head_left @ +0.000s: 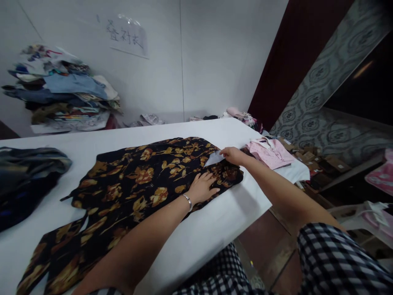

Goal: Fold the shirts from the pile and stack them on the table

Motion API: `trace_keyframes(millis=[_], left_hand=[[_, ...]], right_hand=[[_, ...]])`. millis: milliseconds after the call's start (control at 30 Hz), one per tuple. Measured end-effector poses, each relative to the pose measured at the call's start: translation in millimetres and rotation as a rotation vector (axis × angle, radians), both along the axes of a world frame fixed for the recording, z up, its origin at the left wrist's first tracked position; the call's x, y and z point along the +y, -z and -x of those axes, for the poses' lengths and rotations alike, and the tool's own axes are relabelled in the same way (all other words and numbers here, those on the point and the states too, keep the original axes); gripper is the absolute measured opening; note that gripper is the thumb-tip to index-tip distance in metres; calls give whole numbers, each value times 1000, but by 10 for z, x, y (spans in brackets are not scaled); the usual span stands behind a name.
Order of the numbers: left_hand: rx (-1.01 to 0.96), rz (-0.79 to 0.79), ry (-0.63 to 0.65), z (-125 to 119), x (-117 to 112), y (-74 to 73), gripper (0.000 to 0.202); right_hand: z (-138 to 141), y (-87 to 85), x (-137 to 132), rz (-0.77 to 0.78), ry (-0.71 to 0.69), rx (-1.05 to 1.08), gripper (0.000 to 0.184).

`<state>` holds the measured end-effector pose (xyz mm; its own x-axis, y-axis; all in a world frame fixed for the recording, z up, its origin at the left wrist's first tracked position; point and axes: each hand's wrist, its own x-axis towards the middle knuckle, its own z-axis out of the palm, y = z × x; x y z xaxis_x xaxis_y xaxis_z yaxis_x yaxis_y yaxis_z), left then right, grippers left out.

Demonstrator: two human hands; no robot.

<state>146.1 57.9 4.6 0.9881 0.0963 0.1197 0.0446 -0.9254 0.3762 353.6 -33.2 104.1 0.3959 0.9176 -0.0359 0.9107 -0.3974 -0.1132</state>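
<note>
A black shirt with a gold and brown flower print lies spread over the white-covered table, one sleeve reaching toward the lower left. My left hand, with a silver bracelet at the wrist, rests flat on the cloth, fingers spread. At the shirt's right end, my right hand is closed in a pinch on the edge of the fabric. Between the hands a pale triangle shows at a gap in the cloth; I cannot tell whether it is the table or something else.
Folded pink garments lie at the table's right end. A dark garment is at the left. A tall clothes pile stands by the wall, under a paper sign. Small boxes sit beyond the right edge.
</note>
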Motion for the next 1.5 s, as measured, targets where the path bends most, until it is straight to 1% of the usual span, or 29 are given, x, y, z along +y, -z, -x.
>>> trace_keyframes(millis=[100,200,267,400,433,467,533,567,600,667,767,867,967,1033,1067,1133,1200,1267,1333,1400,1433,1500], left_hand=[[33,7,-12,-39,-10,-53,53],[50,-5,-15,-57,-14,-74,56],[51,-19,-18,-61,-7,-68,57],[1,-52,-36,-71,21,-31,57],[-13,-62,-39,-77,29,-22,57],[-20,-69,-44,-85,35,-15,58],[-14,-71,-45,-102,47,-16,60],[-2,-64,-44,-106,54,-26,61],[7,-50,-42,-104,63,-44,60],[-1,-24,-32,-61,89,-101,57],[-76,-48,-40,145,164,-213,51],[-108,-135,-111,514,272,-288,49],[-61,-226,-245,920,368,-274,53],[-10,-277,-330,1135,413,-219,58],[19,-289,-364,1215,432,-184,60],[81,-270,-413,1324,465,-115,63],[117,-203,-433,1379,495,-66,63],[120,-107,-427,1410,524,-54,62],[93,-4,-427,1444,569,-82,61],[38,66,-457,1502,663,-140,60],[3,73,-483,1543,738,-176,58],[-58,39,-567,1649,949,-247,53]], right_hand=[[-44,4,-126,-113,80,43,39],[-54,73,-298,-129,96,131,34],[-22,145,-430,-166,83,167,32],[172,352,-698,-373,96,104,27],[241,421,-757,-410,61,79,27],[309,494,-809,-427,-6,64,27],[425,641,-890,-425,-171,52,27],[465,706,-918,-418,-232,49,26],[492,761,-940,-414,-261,46,26],[518,827,-971,-418,-250,33,26],[566,832,-1003,-459,-235,10,27],[699,796,-989,-538,-283,2,29],[851,800,-878,-542,-394,32,34],[915,843,-765,-464,-429,54,41],[932,877,-708,-402,-412,64,47],[941,964,-615,-254,-323,79,56],[930,1054,-563,-127,-230,89,58],[925,1114,-544,-64,-182,98,58],[951,1116,-532,-69,-168,90,60],[1023,1064,-491,-118,-173,58,62],[1075,1025,-453,-152,-185,36,63],[1196,947,-338,-216,-227,2,64]])
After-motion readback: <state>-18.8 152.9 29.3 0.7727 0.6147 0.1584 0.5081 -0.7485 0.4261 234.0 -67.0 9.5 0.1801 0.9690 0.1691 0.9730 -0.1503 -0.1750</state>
